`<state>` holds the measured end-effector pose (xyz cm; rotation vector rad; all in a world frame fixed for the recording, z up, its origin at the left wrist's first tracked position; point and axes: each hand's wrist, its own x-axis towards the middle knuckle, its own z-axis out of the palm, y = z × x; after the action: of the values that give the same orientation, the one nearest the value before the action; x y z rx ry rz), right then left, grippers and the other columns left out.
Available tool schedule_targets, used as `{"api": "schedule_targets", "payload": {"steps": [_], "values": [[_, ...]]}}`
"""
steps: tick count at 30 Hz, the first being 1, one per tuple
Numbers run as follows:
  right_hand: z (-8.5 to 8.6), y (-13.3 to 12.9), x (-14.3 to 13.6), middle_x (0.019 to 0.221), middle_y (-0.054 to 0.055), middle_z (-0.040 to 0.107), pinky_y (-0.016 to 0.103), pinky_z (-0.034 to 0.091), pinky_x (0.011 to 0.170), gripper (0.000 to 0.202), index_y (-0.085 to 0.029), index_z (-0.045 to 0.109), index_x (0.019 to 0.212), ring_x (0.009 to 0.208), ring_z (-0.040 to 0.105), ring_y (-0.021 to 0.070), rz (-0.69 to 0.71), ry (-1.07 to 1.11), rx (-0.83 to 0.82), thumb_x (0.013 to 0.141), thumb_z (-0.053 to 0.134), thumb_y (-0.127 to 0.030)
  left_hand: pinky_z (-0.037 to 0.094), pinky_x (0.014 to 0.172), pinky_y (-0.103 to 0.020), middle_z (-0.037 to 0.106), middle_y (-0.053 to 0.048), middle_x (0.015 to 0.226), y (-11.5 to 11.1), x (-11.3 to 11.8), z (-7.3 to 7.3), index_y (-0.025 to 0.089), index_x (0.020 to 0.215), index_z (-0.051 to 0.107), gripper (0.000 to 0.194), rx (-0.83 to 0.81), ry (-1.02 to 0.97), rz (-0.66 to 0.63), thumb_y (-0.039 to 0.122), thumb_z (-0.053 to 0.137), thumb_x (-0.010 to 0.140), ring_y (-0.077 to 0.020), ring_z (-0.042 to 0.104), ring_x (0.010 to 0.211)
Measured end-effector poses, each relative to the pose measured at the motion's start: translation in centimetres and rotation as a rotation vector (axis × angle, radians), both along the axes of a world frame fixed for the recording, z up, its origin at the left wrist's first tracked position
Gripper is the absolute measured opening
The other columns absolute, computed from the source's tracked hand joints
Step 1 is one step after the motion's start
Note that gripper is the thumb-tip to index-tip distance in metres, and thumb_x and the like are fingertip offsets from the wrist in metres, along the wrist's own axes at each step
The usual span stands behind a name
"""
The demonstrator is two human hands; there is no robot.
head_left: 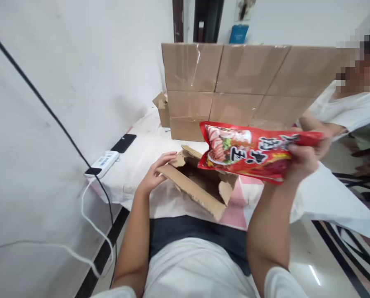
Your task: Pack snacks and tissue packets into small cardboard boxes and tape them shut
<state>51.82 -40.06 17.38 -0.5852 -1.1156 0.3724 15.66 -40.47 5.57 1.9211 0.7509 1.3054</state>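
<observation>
An opened cardboard box [195, 186] with torn flaps lies tilted at the table's near edge, its inside dark. My left hand [156, 173] grips its left end, thumb and fingers on the flap. To the right and above the box, my right hand [302, 161] is closed on the right part of a red food packet [243, 151] printed with meat and large characters. The packet's left end hangs over the box's right side. Another person's hand [325, 142] is at the packet's right end, partly hidden behind it.
Stacked taped cartons [191, 68] rise behind the box. A small open carton [163, 111] stands at their left. A black phone [123, 143] and a white device [102, 163] with cables lie at left. A person [355, 107] is at right.
</observation>
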Motion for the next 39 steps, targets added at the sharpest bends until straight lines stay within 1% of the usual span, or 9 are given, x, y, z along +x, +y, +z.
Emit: {"api": "schedule_targets", "payload": {"steps": [3, 8, 17, 20, 23, 28, 33, 36, 39], "values": [[0.1, -0.8, -2.5, 0.060, -0.005, 0.039, 0.025, 0.032, 0.056, 0.019, -0.023, 0.041, 0.066, 0.055, 0.036, 0.0114, 0.019, 0.076, 0.186, 0.058, 0.056, -0.015, 0.035, 0.117, -0.056, 0.045, -0.013, 0.153, -1.0, 0.2, 1.2, 0.024, 0.125, 0.066, 0.039, 0.094, 0.154, 0.022, 0.039, 0.064, 0.089, -0.0346, 0.041, 0.142], [-1.1, -2.1, -3.7, 0.065, -0.004, 0.049, 0.026, 0.035, 0.057, 0.014, -0.022, 0.050, 0.066, 0.059, 0.044, 0.0125, 0.056, -0.117, 0.138, 0.065, 0.060, -0.012, 0.035, 0.116, -0.055, 0.053, -0.007, 0.148, -2.1, 1.1, 2.3, 0.028, 0.108, 0.076, 0.026, 0.337, 0.366, 0.073, 0.023, 0.059, 0.090, -0.0316, 0.038, 0.144], [-0.6, -3.3, -4.6, 0.083, 0.001, 0.064, 0.031, 0.047, 0.072, 0.015, -0.023, 0.059, 0.080, 0.076, 0.058, 0.0172, 0.303, -1.160, -0.137, 0.084, 0.050, -0.011, 0.047, 0.091, -0.045, 0.072, -0.007, 0.101, -3.9, 2.4, 1.6, 0.032, 0.116, 0.074, 0.031, 0.629, 0.548, 0.256, 0.030, 0.061, 0.088, -0.0259, 0.059, 0.101], [-1.1, -3.1, -4.4, 0.090, 0.004, 0.067, 0.047, 0.042, 0.100, 0.019, -0.024, 0.061, 0.079, 0.106, 0.059, 0.0254, 0.226, -1.359, -0.156, 0.084, 0.051, -0.009, 0.047, 0.089, -0.044, 0.071, -0.007, 0.104, -4.2, 2.7, 1.9, 0.031, 0.116, 0.074, 0.033, 0.671, 0.539, 0.265, 0.025, 0.063, 0.086, -0.0255, 0.059, 0.100], [-2.0, -2.8, -3.7, 0.090, 0.008, 0.064, 0.060, 0.034, 0.106, 0.014, -0.024, 0.065, 0.072, 0.119, 0.051, 0.0348, 0.040, -1.477, -0.245, 0.079, 0.063, -0.013, 0.046, 0.093, -0.046, 0.070, -0.006, 0.116, -4.4, 3.0, 2.3, 0.033, 0.112, 0.074, 0.032, 0.666, 0.538, 0.282, 0.019, 0.064, 0.085, -0.0268, 0.056, 0.108], [-2.4, -3.4, -1.5, 0.099, 0.009, 0.063, 0.048, 0.046, 0.095, 0.010, -0.025, 0.071, 0.091, 0.105, 0.055, 0.0283, 0.011, -1.329, -0.274, 0.087, 0.064, -0.028, 0.040, 0.102, -0.049, 0.069, -0.003, 0.127, -4.3, 3.1, 3.1, 0.031, 0.117, 0.070, 0.034, 0.587, 0.642, 0.179, 0.025, 0.066, 0.084, -0.0289, 0.055, 0.122], [-3.8, -4.5, 0.5, 0.119, 0.008, 0.059, 0.047, 0.040, 0.107, 0.019, -0.027, 0.066, 0.108, 0.119, 0.053, 0.0247, -0.022, -0.977, -0.277, 0.096, 0.052, -0.031, 0.037, 0.110, -0.050, 0.058, -0.007, 0.144, -3.1, 3.1, 2.8, 0.032, 0.133, 0.061, 0.052, 0.505, 0.635, 0.158, 0.035, 0.068, 0.082, -0.0322, 0.048, 0.134], [-5.9, -4.6, 1.0, 0.132, 0.008, 0.053, 0.043, 0.040, 0.108, 0.034, -0.027, 0.058, 0.125, 0.128, 0.049, 0.0235, 0.079, -0.860, -0.403, 0.092, 0.054, -0.028, 0.037, 0.111, -0.050, 0.052, -0.008, 0.150, -2.2, 3.2, 2.0, 0.032, 0.145, 0.050, 0.060, 0.462, 0.614, 0.142, 0.038, 0.063, 0.087, -0.0324, 0.044, 0.139], [-7.3, -4.4, 1.1, 0.140, 0.009, 0.047, 0.038, 0.048, 0.098, 0.049, -0.027, 0.053, 0.133, 0.129, 0.049, 0.0235, 0.209, -0.764, -0.579, 0.085, 0.057, -0.026, 0.036, 0.109, -0.053, 0.058, -0.004, 0.145, -1.7, 3.1, 1.7, 0.034, 0.137, 0.057, 0.050, 0.507, 0.666, 0.156, 0.038, 0.062, 0.087, -0.0346, 0.041, 0.142]]}}
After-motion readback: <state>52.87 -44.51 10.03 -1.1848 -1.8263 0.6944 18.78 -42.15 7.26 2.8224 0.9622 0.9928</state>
